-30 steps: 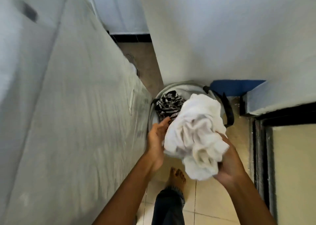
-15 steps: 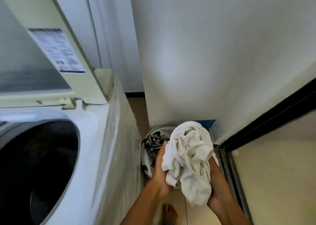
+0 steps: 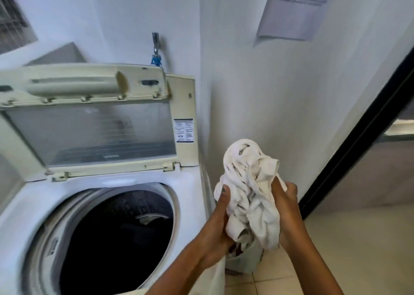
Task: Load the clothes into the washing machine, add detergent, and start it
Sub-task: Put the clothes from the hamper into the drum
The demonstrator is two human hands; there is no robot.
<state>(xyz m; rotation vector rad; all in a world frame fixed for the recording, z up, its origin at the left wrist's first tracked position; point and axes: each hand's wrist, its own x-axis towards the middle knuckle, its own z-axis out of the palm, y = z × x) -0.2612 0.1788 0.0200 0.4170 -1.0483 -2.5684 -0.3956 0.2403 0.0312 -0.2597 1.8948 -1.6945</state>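
A bunched white garment (image 3: 251, 189) is clamped between the left hand (image 3: 216, 224) and right hand (image 3: 285, 207), gathered for dropping into the open washing machine (image 3: 197, 196).

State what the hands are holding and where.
Both hands, left and right, hold a crumpled white cloth bundle, grip on its lower sides.

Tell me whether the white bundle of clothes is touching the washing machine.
Apart. In the head view the white bundle of clothes is held by both hands to the right of the washing machine, with bare wall showing between them.
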